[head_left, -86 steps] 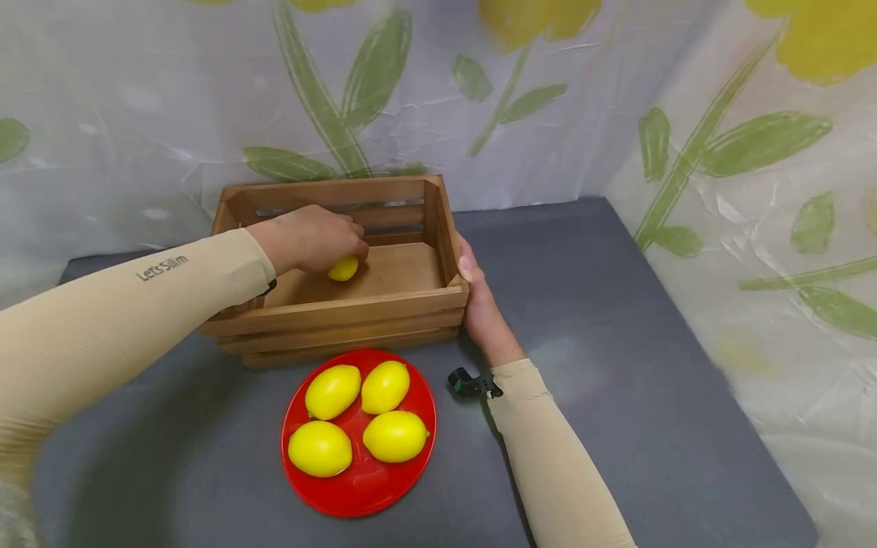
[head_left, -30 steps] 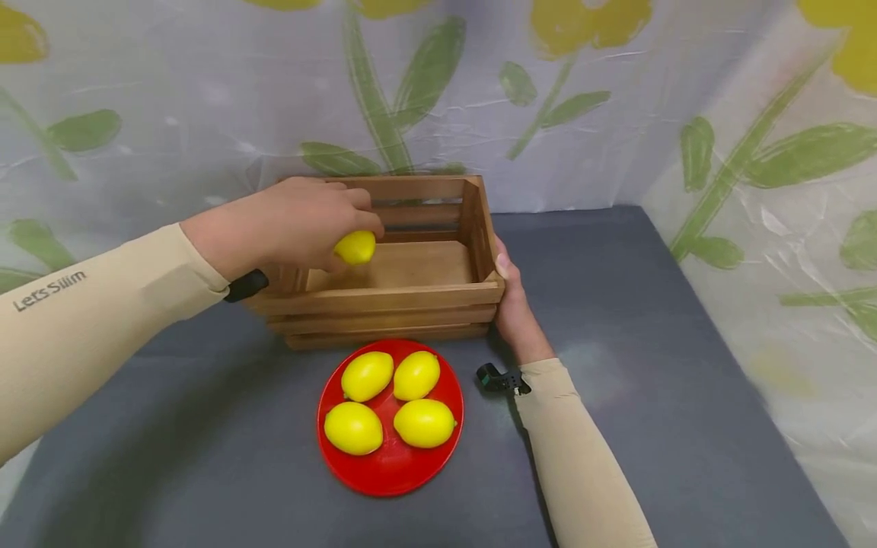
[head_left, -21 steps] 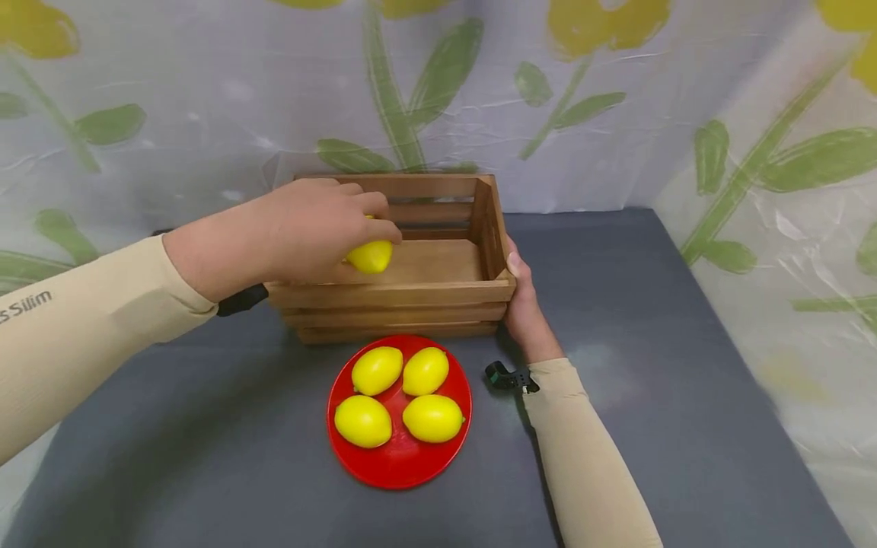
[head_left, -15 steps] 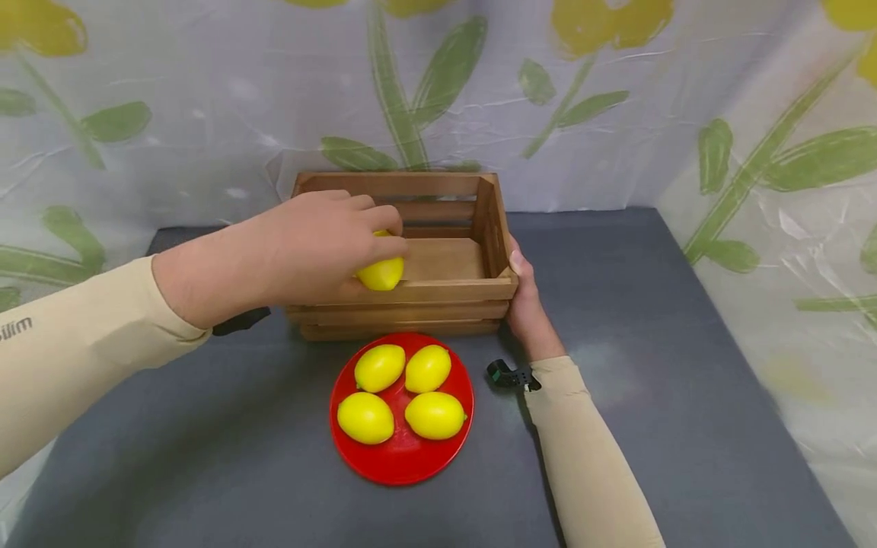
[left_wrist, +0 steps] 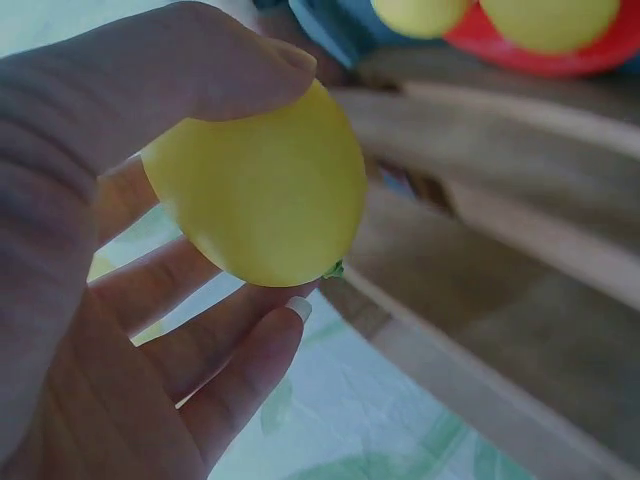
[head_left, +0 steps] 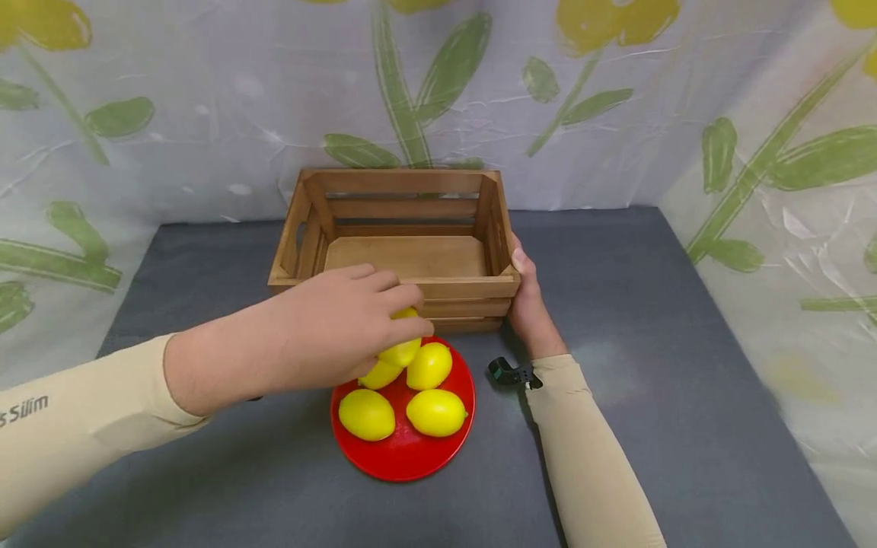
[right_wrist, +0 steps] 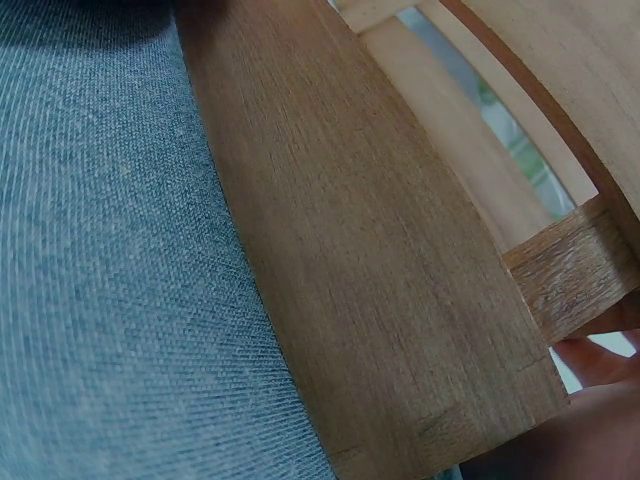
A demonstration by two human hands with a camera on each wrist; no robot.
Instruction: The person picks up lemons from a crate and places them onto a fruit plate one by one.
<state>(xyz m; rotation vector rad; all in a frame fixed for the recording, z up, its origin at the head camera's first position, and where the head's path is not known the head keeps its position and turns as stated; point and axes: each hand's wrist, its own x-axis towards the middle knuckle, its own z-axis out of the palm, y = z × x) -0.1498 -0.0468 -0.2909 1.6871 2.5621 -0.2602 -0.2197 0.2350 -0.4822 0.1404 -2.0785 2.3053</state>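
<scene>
In the head view my left hand [head_left: 322,331] pinches a yellow lemon [head_left: 403,352] between thumb and fingers, just in front of the wooden crate [head_left: 466,288] and over the far part of a red plate [head_left: 400,466]. The left wrist view shows that lemon from close by, its small green tip at the lower side. Several other lemons lie on the plate, one of them [head_left: 380,374] partly hidden behind my left hand. My right hand [head_left: 530,312] grips the crate's right end, its thumb at the front corner; most of its fingers are hidden.
The dark grey table [head_left: 603,426] reaches back to a pale curtain [head_left: 233,91] printed with yellow flowers and green leaves. The crate stands near this curtain, its slatted walls upright. The plate lies close to the crate's front wall.
My left hand has brought the lemon up out of the crate and toward me, over its front wall to above the plate. My right hand stays on the crate; the head view has shifted.
</scene>
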